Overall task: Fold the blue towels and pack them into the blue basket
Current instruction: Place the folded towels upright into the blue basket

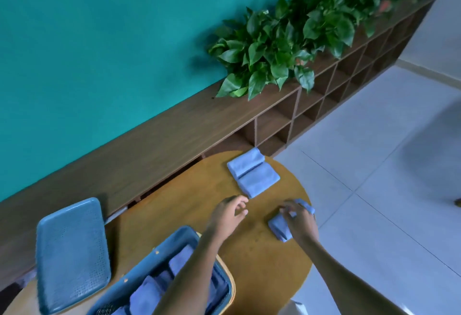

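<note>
On the round wooden table my right hand grips a folded blue towel near the right edge, fingers curled over its top. My left hand hovers just left of it above the bare wood, fingers loosely bent, holding nothing. Two more folded blue towels lie side by side at the far edge of the table. The blue basket stands at the near left, with several folded blue towels inside; my left forearm crosses over it.
A blue perforated basket lid leans at the left end of the table. Behind runs a low wooden cubby shelf with leafy green plants on top, against a teal wall. White tiled floor lies to the right.
</note>
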